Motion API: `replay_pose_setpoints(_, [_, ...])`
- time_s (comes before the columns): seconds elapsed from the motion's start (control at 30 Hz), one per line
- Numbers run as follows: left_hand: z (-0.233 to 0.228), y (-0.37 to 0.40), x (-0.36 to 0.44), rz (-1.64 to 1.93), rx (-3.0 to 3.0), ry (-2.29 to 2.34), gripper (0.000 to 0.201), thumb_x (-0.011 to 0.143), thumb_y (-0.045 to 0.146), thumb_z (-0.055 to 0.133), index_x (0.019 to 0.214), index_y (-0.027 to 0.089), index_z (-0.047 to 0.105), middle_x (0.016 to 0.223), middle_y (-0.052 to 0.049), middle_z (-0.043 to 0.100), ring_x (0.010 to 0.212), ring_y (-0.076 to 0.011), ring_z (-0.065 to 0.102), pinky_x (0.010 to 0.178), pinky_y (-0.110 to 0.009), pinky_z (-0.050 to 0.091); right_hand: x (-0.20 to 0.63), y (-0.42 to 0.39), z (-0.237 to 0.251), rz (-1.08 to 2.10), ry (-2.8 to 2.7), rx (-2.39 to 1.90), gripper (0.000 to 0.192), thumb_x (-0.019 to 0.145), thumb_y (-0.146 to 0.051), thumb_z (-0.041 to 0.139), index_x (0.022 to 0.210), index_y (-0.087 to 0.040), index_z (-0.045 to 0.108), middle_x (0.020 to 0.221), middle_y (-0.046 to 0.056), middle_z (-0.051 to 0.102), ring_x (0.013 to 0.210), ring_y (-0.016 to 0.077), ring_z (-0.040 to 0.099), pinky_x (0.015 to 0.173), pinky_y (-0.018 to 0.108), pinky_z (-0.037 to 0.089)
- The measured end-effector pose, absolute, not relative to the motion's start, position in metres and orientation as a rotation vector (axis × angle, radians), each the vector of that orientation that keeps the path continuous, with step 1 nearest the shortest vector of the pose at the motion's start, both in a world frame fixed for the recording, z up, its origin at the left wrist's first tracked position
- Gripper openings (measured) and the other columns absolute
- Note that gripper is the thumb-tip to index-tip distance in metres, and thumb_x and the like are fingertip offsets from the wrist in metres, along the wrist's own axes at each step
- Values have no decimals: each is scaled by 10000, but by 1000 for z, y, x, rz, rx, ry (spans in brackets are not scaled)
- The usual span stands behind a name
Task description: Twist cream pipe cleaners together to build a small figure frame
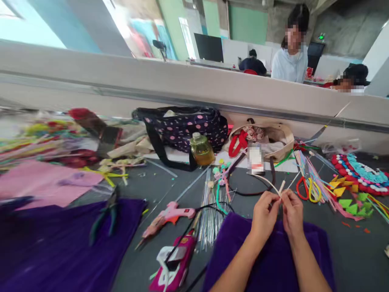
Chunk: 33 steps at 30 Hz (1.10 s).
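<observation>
Both hands meet near the right of the dark grey bench, above a piece of purple velvet cloth that lies at the near edge under the forearms. The left hand and the right hand are together, fingertips pinched on a thin pale strip that arcs up and to the left from between them, with a short pale end sticking out just above the fingers; both hands are clamped on it. To the left of the hands lies a pink glue gun, its black cord running toward a magenta and white tool at the near edge, and a bundle of thin clear sticks lies between the gun and the cloth. A second, larger sheet of purple cloth covers the near left, with a pair of dark-handled pliers resting on it. Farther back stand a small bottle of yellow liquid in front of a dark polka-dot bag, and a beige tote bag to its right. At the far right lie coloured pipe cleaners and green and yellow felt triangles. Beyond the grey partition, a person in a pale top stands.
</observation>
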<state>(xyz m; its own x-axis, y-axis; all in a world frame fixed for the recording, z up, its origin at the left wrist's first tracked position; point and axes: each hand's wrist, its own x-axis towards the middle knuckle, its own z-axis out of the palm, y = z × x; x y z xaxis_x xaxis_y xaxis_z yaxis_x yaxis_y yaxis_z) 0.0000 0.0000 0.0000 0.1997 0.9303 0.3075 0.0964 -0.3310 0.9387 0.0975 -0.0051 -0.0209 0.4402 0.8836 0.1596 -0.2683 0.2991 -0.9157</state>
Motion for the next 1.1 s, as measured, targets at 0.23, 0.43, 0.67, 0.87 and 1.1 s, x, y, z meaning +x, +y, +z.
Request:
replay_pose_setpoints(0.23, [3,4,-1,1200,1484,939,114,792,236,588,717,155,617,717,-15,570,660,-117,504,581,-212,363,98,-7,-16,790,-822,-1020,244,762,-348,662,637,-183,533,662,-32,429,641,124,407,618,248,361])
replay_pose_setpoints(0.43, [5,8,-5,976,1110,728,307,731,427,665,743,126,605,573,34,485,425,-47,363,410,-182,301,99,-11,-10,788,-871,-973,225,791,-299,645,632,-182,539,683,-27,443,661,126,413,635,255,350])
replay_pose_setpoints(0.67, [7,10,-12,913,1056,660,302,688,396,718,740,123,600,584,30,495,468,-68,444,434,-190,407,101,-14,-6,795,-985,-982,208,800,-266,641,631,-184,551,698,-19,472,677,132,454,648,262,374])
replay_pose_setpoints(0.87, [6,13,-15,1019,1097,607,229,699,325,722,721,118,627,669,-4,565,548,-80,501,526,-201,432,101,-15,-8,764,-1041,-1007,146,807,-294,631,705,-191,624,742,7,562,718,157,540,662,277,437])
replay_pose_setpoints(1.1, [13,18,-21,1205,954,692,220,689,315,730,687,133,607,679,-5,587,572,-97,536,572,-218,457,114,-19,-4,593,-1331,-1215,199,852,-299,580,1014,-211,654,890,60,668,765,189,619,641,292,476])
